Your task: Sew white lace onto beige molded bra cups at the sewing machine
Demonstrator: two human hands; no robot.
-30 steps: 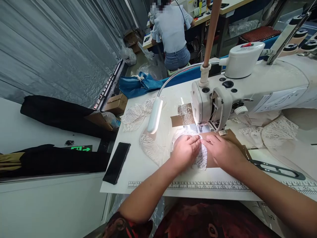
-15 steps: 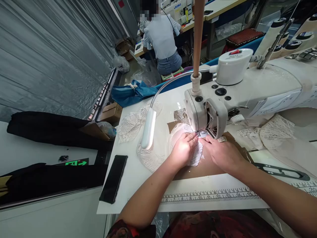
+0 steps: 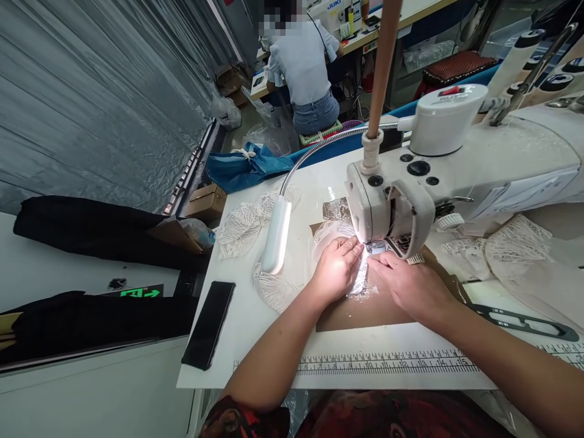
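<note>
A white lace piece (image 3: 359,283) lies under the needle end of a white sewing machine (image 3: 483,158), lit by a lamp. My left hand (image 3: 335,267) presses on its left side, fingers together and bent down close to the presser foot (image 3: 376,247). On the other side my right hand (image 3: 413,286), wearing a wide ring, pinches the lace's right edge with thumb and forefinger. Between my hands the strip narrows toward me over a brown board (image 3: 347,319). My fingertips partly cover the cloth, and the machine head hides the needle.
More lace pieces (image 3: 239,231) lie to the left, near the lamp head (image 3: 276,237) and a black phone (image 3: 208,325). A printed ruler (image 3: 387,364) runs along the front edge. A dark slotted tool (image 3: 524,321) lies at right. A co-worker (image 3: 301,73) sits beyond.
The lace between my hands looks narrower and its near end has shifted slightly away from me, toward the presser foot. Both hands keep nearly the same place. The view has tilted slightly.
</note>
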